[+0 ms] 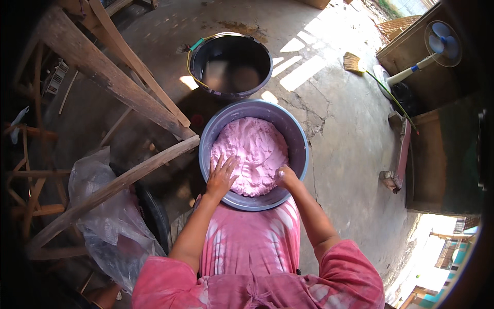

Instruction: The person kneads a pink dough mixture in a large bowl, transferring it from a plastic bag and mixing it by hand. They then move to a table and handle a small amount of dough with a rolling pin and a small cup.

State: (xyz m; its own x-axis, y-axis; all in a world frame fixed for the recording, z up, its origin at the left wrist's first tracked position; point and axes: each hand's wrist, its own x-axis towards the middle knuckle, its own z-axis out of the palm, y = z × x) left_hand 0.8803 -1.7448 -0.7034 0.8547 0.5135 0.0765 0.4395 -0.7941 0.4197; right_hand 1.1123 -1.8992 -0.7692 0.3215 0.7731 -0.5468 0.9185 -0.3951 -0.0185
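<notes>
A wide grey-blue plastic basin (304,154) stands in front of my lap, with a lumpy mass of pale pink dough (252,139) filling its bottom. Fingers spread, my left hand (221,175) lies flat on the near left part of the dough. At the right edge of the dough, by the basin wall, my right hand (286,177) is closed into a fist. Some pale residue clings to its knuckles. Whatever those curled fingers hold, if anything, is hidden.
Just beyond the basin sits a black bucket (231,64) with a wire handle. Wooden beams (118,190) reach in from the left, over a clear plastic sheet (103,206). At right are a broom (355,63), a standing fan (440,41) and a pink wooden piece (404,149).
</notes>
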